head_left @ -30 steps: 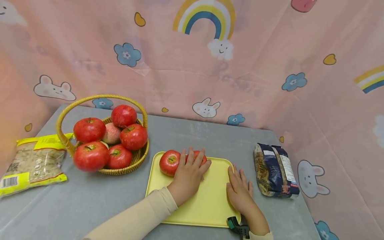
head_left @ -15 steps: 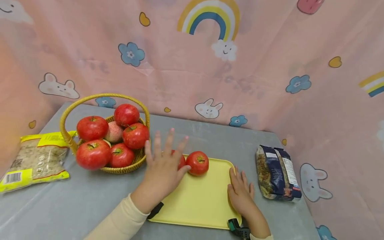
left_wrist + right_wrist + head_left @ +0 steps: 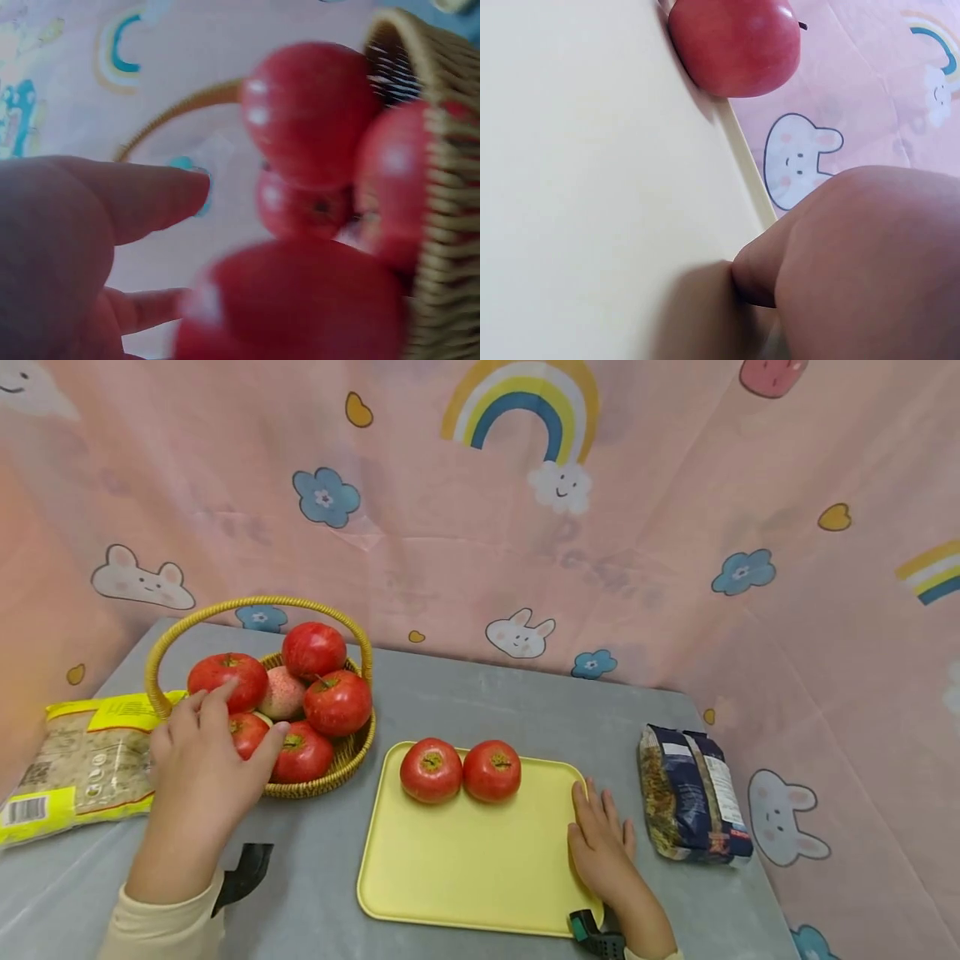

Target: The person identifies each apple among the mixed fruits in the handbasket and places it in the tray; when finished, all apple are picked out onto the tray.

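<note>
My left hand (image 3: 206, 777) reaches over the front left of a wicker basket (image 3: 318, 789), its fingers spread above a red apple (image 3: 247, 733) that it partly hides. In the left wrist view, the thumb stands apart from the nearest apple (image 3: 300, 307), which is blurred; whether another finger touches it I cannot tell. Several more red apples (image 3: 337, 702) and a paler pinkish fruit (image 3: 282, 692) fill the basket. Two red apples (image 3: 431, 770) sit side by side at the back of a yellow tray (image 3: 465, 877). With straight fingers, my right hand (image 3: 602, 847) rests along the tray's right edge.
The basket's tall handle (image 3: 255, 601) arches over the fruit. Left of it lies a yellow and clear bag (image 3: 112, 760). A dark blue packet (image 3: 693, 793) lies right of the tray. A pink patterned curtain (image 3: 435, 560) hangs behind the grey table (image 3: 450, 693).
My left hand has left the second apple on the tray and moved left to the basket. Both tray apples now show fully. The right hand has stayed at the tray's edge.
</note>
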`<state>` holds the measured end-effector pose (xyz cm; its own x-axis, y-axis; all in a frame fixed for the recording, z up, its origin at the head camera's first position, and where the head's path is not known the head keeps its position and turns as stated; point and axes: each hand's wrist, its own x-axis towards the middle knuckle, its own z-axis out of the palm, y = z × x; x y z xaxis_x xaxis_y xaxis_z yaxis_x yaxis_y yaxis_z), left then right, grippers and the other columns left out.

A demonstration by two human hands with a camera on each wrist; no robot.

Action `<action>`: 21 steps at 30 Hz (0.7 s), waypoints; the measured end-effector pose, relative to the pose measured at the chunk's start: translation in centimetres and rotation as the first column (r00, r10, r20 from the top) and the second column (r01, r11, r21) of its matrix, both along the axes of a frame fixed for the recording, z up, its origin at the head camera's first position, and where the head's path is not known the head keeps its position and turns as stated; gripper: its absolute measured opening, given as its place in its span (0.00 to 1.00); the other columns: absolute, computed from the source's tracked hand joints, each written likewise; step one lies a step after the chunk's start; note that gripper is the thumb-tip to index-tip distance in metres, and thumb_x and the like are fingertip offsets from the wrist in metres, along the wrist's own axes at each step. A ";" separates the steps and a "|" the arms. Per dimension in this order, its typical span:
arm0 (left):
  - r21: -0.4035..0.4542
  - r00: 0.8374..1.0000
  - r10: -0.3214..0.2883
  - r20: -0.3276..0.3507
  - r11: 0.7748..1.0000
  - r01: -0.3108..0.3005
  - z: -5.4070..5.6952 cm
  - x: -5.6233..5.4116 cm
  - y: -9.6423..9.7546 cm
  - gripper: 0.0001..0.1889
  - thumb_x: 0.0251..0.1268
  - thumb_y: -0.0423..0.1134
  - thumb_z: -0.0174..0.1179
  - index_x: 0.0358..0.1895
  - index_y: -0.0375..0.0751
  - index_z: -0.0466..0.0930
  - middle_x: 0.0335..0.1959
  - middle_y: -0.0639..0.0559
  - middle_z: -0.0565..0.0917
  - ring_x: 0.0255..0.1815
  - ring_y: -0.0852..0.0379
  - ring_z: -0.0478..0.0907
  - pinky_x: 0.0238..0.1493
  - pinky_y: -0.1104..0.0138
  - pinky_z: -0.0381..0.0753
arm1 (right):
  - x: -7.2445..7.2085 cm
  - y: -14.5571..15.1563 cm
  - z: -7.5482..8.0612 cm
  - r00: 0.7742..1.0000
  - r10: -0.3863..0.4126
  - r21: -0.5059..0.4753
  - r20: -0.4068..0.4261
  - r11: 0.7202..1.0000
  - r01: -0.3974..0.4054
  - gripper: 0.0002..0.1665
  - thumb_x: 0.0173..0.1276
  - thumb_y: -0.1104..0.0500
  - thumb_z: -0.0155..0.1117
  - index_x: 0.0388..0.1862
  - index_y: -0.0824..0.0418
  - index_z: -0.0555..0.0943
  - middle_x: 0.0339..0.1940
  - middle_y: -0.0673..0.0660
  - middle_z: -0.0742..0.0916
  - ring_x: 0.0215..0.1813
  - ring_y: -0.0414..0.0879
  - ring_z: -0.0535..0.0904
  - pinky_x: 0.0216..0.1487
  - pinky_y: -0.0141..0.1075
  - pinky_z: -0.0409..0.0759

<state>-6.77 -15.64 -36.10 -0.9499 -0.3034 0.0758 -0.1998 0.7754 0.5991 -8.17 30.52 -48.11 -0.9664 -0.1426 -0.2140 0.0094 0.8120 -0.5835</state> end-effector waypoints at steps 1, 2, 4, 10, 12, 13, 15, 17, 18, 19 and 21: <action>0.011 1.000 0.003 0.013 1.000 -0.003 -0.3 0.0 -0.2 0.45 0.76 0.54 0.61 0.82 0.28 0.53 0.75 0.16 0.52 0.71 0.14 0.49 0.59 0.23 0.56 | 0.0 0.0 0.0 1.000 0.000 0.002 0.004 1.000 0.000 0.38 0.87 0.59 0.45 0.88 0.63 0.48 0.89 0.65 0.46 0.86 0.68 0.30 0.72 0.72 0.19; 0.023 1.000 0.006 0.017 1.000 -0.006 -0.6 0.0 -0.4 0.45 0.76 0.53 0.62 0.81 0.28 0.54 0.74 0.17 0.52 0.70 0.14 0.50 0.58 0.23 0.58 | 0.0 -0.1 0.1 1.000 0.002 0.008 0.014 1.000 -0.002 0.38 0.87 0.59 0.45 0.89 0.62 0.47 0.89 0.65 0.45 0.86 0.68 0.29 0.72 0.72 0.19; 0.046 1.000 0.018 0.023 0.999 -0.019 -1.2 0.0 -0.5 0.44 0.75 0.52 0.64 0.81 0.29 0.55 0.75 0.18 0.52 0.70 0.13 0.51 0.57 0.24 0.60 | 0.0 -0.2 0.2 1.000 0.003 0.014 0.024 1.000 -0.003 0.38 0.87 0.58 0.44 0.89 0.62 0.47 0.89 0.64 0.44 0.86 0.68 0.29 0.72 0.71 0.18; 0.099 0.996 0.091 0.005 0.991 -0.091 -2.6 0.1 -0.3 0.43 0.72 0.50 0.68 0.81 0.33 0.61 0.76 0.20 0.53 0.72 0.15 0.53 0.61 0.26 0.60 | 0.0 -0.1 0.2 0.999 0.001 0.031 0.042 1.000 -0.002 0.38 0.88 0.59 0.44 0.89 0.62 0.46 0.89 0.64 0.44 0.86 0.67 0.28 0.72 0.71 0.18; 0.100 0.994 0.104 -0.024 0.990 -0.102 -3.0 0.2 -0.1 0.41 0.71 0.48 0.68 0.80 0.33 0.64 0.75 0.21 0.56 0.72 0.17 0.54 0.61 0.26 0.61 | 0.1 -0.1 0.2 0.999 0.000 0.036 0.046 0.999 -0.001 0.38 0.88 0.59 0.44 0.89 0.62 0.45 0.89 0.64 0.43 0.86 0.67 0.28 0.72 0.71 0.18; 0.098 0.993 0.109 -0.045 0.990 -0.104 -3.1 0.2 0.0 0.40 0.71 0.47 0.68 0.79 0.33 0.65 0.74 0.21 0.58 0.72 0.17 0.54 0.60 0.27 0.61 | 0.1 -0.1 0.2 0.999 0.000 0.038 0.049 0.999 -0.002 0.38 0.88 0.59 0.44 0.89 0.62 0.45 0.89 0.64 0.43 0.86 0.67 0.28 0.72 0.71 0.18; 0.092 0.990 0.116 -0.080 0.990 -0.109 -3.3 0.3 0.0 0.38 0.70 0.46 0.69 0.78 0.33 0.67 0.72 0.21 0.59 0.71 0.18 0.56 0.60 0.28 0.62 | 0.1 0.0 0.1 0.999 0.001 0.039 0.051 0.999 -0.003 0.38 0.88 0.59 0.44 0.89 0.61 0.45 0.89 0.64 0.43 0.86 0.67 0.28 0.72 0.71 0.18; 0.088 0.987 0.124 -0.104 0.989 -0.116 -3.5 0.2 0.1 0.37 0.70 0.46 0.69 0.77 0.33 0.69 0.71 0.22 0.61 0.71 0.19 0.57 0.59 0.29 0.62 | 0.1 0.0 0.1 0.999 0.002 0.031 0.046 1.000 -0.003 0.38 0.88 0.59 0.43 0.89 0.61 0.45 0.89 0.64 0.43 0.86 0.67 0.28 0.72 0.71 0.18; 0.086 0.984 0.131 -0.118 0.989 -0.121 -3.6 0.3 0.1 0.36 0.70 0.46 0.69 0.76 0.33 0.70 0.71 0.22 0.61 0.71 0.20 0.57 0.59 0.29 0.62 | 0.0 0.0 0.0 0.999 0.003 0.029 0.038 1.000 -0.005 0.38 0.88 0.59 0.43 0.89 0.62 0.45 0.89 0.64 0.43 0.86 0.68 0.28 0.72 0.71 0.18; 0.085 0.983 0.137 -0.125 0.988 -0.127 -3.6 0.2 0.1 0.36 0.70 0.46 0.69 0.76 0.33 0.71 0.70 0.23 0.62 0.70 0.20 0.58 0.59 0.29 0.63 | 0.0 0.1 -0.2 1.000 0.005 0.027 0.029 1.000 -0.006 0.38 0.87 0.59 0.43 0.89 0.62 0.46 0.89 0.64 0.44 0.86 0.68 0.29 0.72 0.72 0.19; 0.087 0.980 0.151 -0.132 0.986 -0.140 -3.7 0.3 0.2 0.35 0.69 0.46 0.69 0.76 0.34 0.71 0.71 0.24 0.62 0.71 0.21 0.57 0.59 0.29 0.63 | -0.1 0.1 -0.3 1.000 0.006 0.027 0.017 1.000 -0.007 0.37 0.87 0.59 0.43 0.89 0.62 0.46 0.89 0.65 0.44 0.86 0.68 0.29 0.72 0.72 0.19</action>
<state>-6.51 -15.43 -39.81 -0.8773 -0.4474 0.1737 -0.2183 0.6944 0.6857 -8.29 30.61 -48.40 -0.9616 -0.1429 -0.2344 0.0139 0.8273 -0.5615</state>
